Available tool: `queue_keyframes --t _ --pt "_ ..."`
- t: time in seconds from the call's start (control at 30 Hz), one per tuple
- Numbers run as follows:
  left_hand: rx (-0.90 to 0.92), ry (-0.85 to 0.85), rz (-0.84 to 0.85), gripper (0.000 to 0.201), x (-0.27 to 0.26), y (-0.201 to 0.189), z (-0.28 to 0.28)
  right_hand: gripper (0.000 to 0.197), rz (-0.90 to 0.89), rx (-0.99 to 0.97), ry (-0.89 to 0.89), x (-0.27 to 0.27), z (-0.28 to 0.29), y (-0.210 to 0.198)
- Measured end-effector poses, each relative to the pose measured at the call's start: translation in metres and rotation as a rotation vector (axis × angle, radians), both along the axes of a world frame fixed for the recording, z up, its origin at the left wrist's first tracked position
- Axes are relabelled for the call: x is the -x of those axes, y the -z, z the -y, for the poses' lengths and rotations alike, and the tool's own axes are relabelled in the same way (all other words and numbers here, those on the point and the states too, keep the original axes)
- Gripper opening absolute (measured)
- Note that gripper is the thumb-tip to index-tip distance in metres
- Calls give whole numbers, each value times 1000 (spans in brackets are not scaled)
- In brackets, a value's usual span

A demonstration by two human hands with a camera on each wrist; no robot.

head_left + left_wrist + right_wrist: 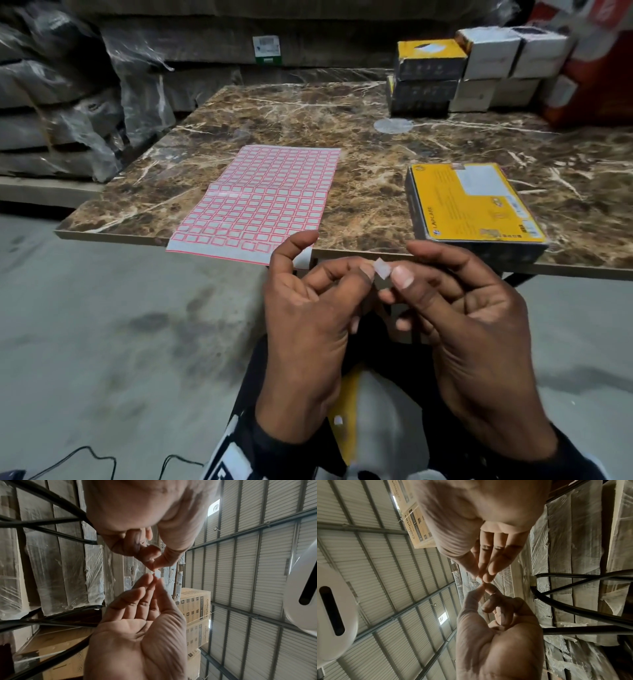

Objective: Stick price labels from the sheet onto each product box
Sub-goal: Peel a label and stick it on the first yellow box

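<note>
Head view: both hands are raised together just below the near edge of the marble table (342, 113), fingertips meeting. A small pale label (382, 268) sits between the left hand (308, 329) thumb and the right hand (476, 329) thumb and forefinger; both pinch it. Its orientation is hard to read; it appears tilted, one corner uppermost.

Label sheet (270, 198) lies flat on the table, long axis running from the near edge toward the far edge, its near end overhanging that edge. Grid of red-bordered labels faces up; some cells in the nearest rows look empty.

Yellow product box (472, 202) lies flat at the near edge, right of the sheet and apart from it, long axis near-to-far and skewed slightly, printed face up.

Stacked boxes (466, 68), yellow-black and white, stand at the far right corner. Contents of all boxes not visible; they are closed.

Wrist views: left hand (137, 635) fingers extended toward right hand (145, 520); fingertips touching at the label (157, 573).
</note>
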State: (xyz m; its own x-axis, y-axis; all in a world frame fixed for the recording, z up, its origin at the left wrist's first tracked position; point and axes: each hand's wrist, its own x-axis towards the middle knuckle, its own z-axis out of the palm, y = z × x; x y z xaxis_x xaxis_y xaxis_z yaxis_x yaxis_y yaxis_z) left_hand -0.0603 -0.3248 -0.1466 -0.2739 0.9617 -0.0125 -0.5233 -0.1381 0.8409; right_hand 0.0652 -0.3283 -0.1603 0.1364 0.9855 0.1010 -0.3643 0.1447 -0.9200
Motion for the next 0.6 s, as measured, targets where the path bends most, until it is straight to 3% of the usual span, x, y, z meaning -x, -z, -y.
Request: queue_keyframes --t 0.37,0.5,0.6 --pt "-20 111 27 67 -33 -4 -9 42 10 11 102 -31 4 -10" --pt "-22 144 25 80 -43 -5 -11 46 4 24 113 -43 8 -15" --pt "-22 160 41 68 -48 -5 -11 51 50 17 140 -49 12 -16"
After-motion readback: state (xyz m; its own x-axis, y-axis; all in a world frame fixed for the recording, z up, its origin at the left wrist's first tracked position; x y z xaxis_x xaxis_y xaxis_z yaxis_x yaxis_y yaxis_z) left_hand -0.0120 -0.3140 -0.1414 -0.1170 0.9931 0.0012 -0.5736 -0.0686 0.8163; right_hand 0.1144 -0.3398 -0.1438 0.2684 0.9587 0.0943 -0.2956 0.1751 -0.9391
